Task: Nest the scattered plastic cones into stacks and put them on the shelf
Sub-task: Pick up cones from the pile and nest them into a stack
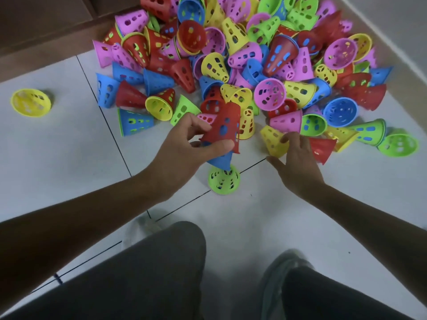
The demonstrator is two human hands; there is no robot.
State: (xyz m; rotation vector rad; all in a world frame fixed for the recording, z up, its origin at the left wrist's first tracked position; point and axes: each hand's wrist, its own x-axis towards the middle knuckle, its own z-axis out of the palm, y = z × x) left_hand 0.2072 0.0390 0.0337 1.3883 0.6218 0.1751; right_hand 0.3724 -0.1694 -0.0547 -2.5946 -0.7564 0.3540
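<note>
The white tiled floor (57,158) carried everything, and across its far half sprawled the heap of plastic cones (254,56), pink, red, yellow, blue and green, lying on their sides, mouths up and a few already half nested. No shelf could be made out with certainty; only a dark wooden edge showed at the top left. One yellow cone (30,102) lay well apart to the left. The left hand (184,144) pinched a red cone (225,128) between thumb and fingers, with a blue cone (220,160) under it, above a green cone (224,180) standing on the floor. The right hand (294,158) reached with fingers spread, fingertips touching a small yellow cone (273,140); its grip had not closed on anything. The cones looked light, thin-walled and perforated, stiff enough to keep shape but probably flexing at the rim, so taking them by the side wall near the wide mouth seemed best.
</note>
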